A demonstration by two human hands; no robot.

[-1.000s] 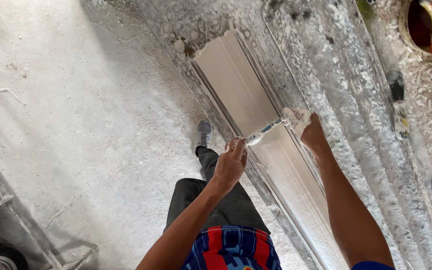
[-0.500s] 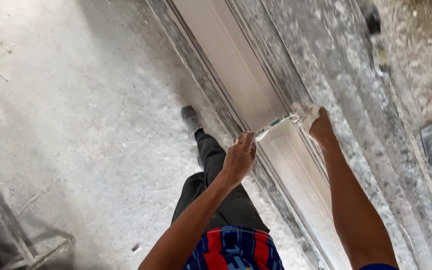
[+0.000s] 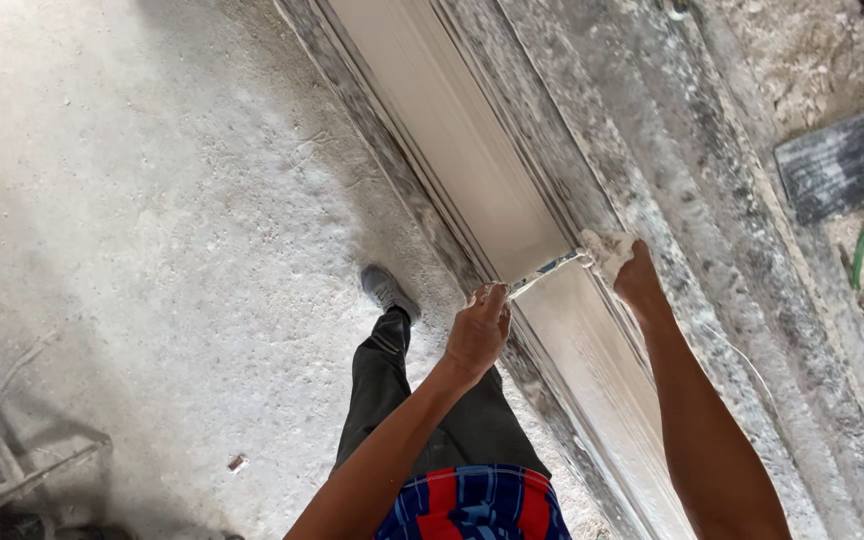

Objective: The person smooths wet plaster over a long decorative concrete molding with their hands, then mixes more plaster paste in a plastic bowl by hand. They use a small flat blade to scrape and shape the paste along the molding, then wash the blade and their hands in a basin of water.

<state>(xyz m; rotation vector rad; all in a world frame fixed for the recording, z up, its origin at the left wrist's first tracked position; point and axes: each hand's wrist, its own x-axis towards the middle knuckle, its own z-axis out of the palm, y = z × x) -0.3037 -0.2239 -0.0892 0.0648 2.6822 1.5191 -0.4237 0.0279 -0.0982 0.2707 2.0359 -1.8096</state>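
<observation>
A long narrow mould (image 3: pixel 452 130) filled with pale wet plaster runs diagonally along a crusted bench. My left hand (image 3: pixel 477 330) grips the near end of a thin metal blade (image 3: pixel 547 268) that lies across the mould. My right hand (image 3: pixel 640 280) holds the blade's far end together with a white wad of plaster or rag (image 3: pixel 604 250). Beyond the blade the plaster looks bright and smooth. On the near side (image 3: pixel 602 370) it looks duller.
The plaster-crusted bench top (image 3: pixel 672 150) stretches along the right. A dark slab (image 3: pixel 837 160) and a green hose (image 3: pixel 860 258) lie at the far right. My dark-trousered leg and grey shoe (image 3: pixel 384 290) stand on the dusty concrete floor. A metal frame (image 3: pixel 22 480) sits at bottom left.
Both hands keep hold of the blade across the mould. The view has shifted along the mould, so its far end and the red bucket are out of frame. My foot has stepped.
</observation>
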